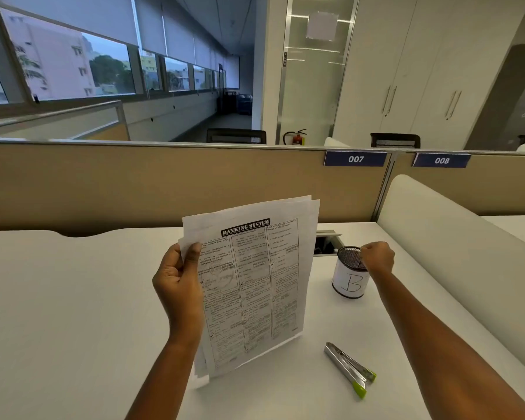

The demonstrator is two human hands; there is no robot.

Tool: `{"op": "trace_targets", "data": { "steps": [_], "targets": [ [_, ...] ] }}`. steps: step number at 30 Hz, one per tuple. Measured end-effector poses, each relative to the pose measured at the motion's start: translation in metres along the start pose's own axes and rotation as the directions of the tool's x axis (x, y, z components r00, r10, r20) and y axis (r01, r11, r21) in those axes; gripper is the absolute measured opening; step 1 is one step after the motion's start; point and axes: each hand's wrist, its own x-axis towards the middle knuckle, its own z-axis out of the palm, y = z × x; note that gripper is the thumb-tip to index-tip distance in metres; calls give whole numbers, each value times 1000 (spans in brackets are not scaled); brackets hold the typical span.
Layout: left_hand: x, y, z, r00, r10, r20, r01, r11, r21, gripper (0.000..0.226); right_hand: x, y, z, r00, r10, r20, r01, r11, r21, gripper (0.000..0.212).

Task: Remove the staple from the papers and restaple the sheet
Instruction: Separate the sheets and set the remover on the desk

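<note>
My left hand (179, 286) holds a sheaf of printed papers (255, 283) upright by its left edge, bottom edge resting on the white desk (73, 298); the top sheet is headed "BANKING SYSTEM". My right hand (376, 257) hovers over the rim of a black mesh cup (349, 272) marked "B", fingers pinched together; whether it holds a staple is too small to see. A silver stapler with green tips (350, 369) lies on the desk in front of the cup, to the right of the papers.
A beige partition (164, 183) with tags 007 and 008 closes the desk's far side. A cable opening (326, 242) sits behind the papers. A white rounded divider (455, 253) borders the desk on the right.
</note>
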Motion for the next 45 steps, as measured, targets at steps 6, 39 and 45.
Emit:
{"op": "trace_targets", "data": {
  "steps": [6, 39, 45],
  "targets": [
    [-4, 2, 0, 1000, -20, 21, 21, 1000, -24, 19, -39, -5, -5, 974, -144, 177, 106, 972, 209, 37],
    [-40, -31, -47, 800, -420, 429, 383, 907, 172, 68, -196, 1, 8, 829, -474, 298, 66, 612, 788, 27],
    [-39, -39, -61, 819, -335, 465, 270, 941, 203, 95, -197, 10, 8, 798, -472, 376, 42, 665, 745, 39]
  ]
}}
